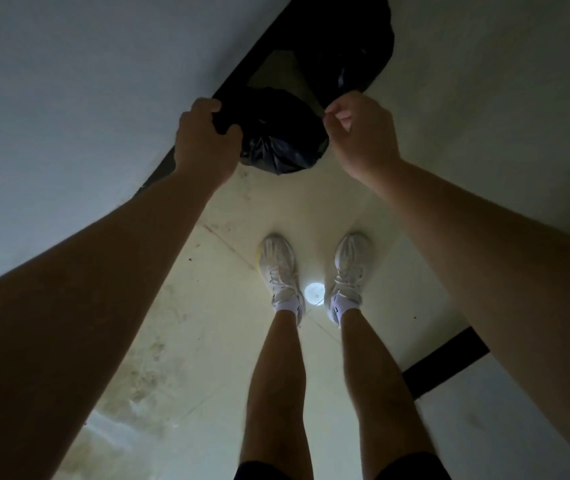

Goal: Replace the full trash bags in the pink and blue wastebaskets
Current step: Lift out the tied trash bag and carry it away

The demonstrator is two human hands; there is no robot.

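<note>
Black trash bag [283,147], full and gathered into crinkled folds, hangs between the two hands above a pale floor [207,341]. The left hand [207,133] is closed tight around the bag's bunched top on its left side, fingers and thumb wrapped over the dark film. The right hand [359,133] has its fingers curled, thumb and forefinger meeting at the bag's right edge; it seems to be pinching the film there, though the dim light makes that hard to confirm. Beyond the right hand, farther from the person, a second black bag [356,46] sits against a black skirting strip [242,72] that runs along the foot of the grey wall [69,98] past the left hand. Below the hands, nearer the body, stand two bare legs in white trainers [278,268] with white socks; a small dark mark on each sock is too small to read. Between the trainers a bright round patch of light [313,292] lies on the floor. On the floor under the left forearm there are dull stains and scuffs.
</note>
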